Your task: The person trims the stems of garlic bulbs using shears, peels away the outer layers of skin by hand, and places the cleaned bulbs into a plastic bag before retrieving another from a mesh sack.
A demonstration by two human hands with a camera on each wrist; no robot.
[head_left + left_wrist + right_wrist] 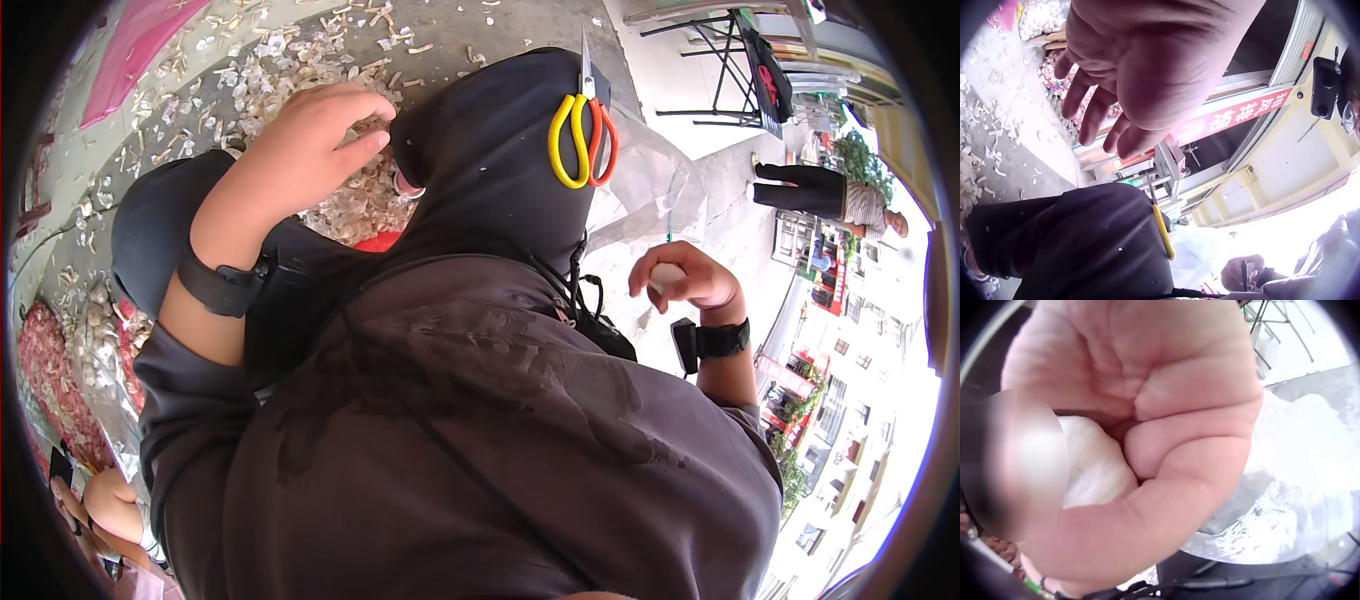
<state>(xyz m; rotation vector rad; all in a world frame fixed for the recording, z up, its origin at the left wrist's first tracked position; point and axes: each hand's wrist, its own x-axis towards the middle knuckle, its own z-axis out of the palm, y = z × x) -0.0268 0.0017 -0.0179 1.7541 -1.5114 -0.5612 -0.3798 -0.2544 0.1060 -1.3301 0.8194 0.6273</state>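
Observation:
My right hand (700, 278) curls round a white garlic bulb (667, 274), out to the right of my body. In the right wrist view the bulb (1094, 465) is partly covered by the bent fingers and palm. The left hand (312, 148) hovers over my left leg with its fingers loosely bent, holding nothing. From the left wrist its palm (1147, 69) shows with the fingers apart. Scissors (582, 135) with a yellow and an orange handle lie on my right thigh, blades pointing away from me.
Garlic skins and cut stems (290, 70) litter the ground before and between my legs. A clear plastic bag (665, 185) lies beside my right leg. Mesh sacks of garlic (65, 380) and another person's arm (115, 505) are at the left. Someone stands (830, 190) far right, near a folding table (745, 75).

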